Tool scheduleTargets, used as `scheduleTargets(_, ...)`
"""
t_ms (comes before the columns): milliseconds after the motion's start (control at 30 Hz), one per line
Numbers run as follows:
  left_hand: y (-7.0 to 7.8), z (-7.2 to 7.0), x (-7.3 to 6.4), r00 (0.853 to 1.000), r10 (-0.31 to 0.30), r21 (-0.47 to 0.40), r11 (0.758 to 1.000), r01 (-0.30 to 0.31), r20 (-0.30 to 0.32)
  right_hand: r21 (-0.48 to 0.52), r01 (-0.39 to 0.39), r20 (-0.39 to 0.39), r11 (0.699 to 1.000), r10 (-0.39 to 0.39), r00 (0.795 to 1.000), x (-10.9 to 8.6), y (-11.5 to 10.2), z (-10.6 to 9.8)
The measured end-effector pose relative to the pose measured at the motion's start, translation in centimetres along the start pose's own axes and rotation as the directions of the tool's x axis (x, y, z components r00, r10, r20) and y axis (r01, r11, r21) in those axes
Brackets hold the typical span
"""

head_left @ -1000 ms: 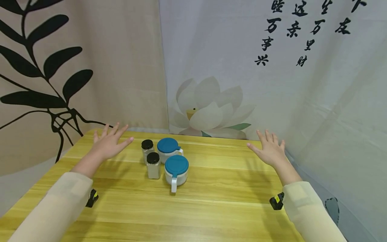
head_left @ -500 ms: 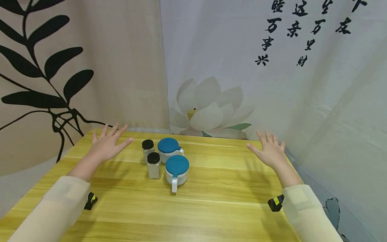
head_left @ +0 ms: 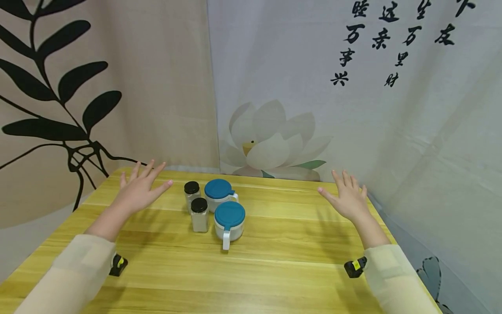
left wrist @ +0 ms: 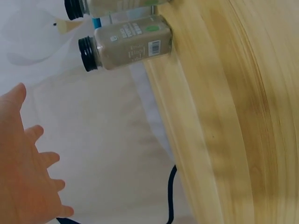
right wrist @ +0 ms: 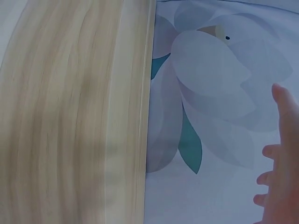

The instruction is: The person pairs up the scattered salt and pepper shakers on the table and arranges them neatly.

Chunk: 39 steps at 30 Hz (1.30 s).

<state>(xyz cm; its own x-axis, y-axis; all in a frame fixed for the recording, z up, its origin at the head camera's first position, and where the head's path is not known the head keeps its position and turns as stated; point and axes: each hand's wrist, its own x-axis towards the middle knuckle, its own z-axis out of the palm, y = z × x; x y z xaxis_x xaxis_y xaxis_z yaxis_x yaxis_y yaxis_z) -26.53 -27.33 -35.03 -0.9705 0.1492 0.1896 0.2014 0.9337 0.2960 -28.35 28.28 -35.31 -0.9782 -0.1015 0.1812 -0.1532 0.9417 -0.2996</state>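
Cloth (head_left: 274,65) behind table (head_left: 290,257) | front jar (head_left: 199,219) overlaps rear jar (head_left: 191,194) | both seemingly filled

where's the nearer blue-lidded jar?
In the head view, the nearer jar stands slightly left of centre on the table, right of the nearer black-capped bottle, in front of the farther jar.
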Motion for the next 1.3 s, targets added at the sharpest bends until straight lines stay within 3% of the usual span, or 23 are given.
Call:
scheduleTargets(367, 1.0, -0.1, -0.6, 0.999, 0.016, -0.037, 0.999, -0.017, -0.031, 0.055, 0.021, -0.033, 0.998, -0.020, 0.999, -0.8, -0.4, 0.5)
scheduleTargets(1300, 1.6, 1.3, -1.8, 0.989, 0.031, -0.172, 0.983, -0.056, -0.145, 0.185, 0.084, -0.122, 0.979, -0.062, 0.991, -2.1, -2.1, 2.0)
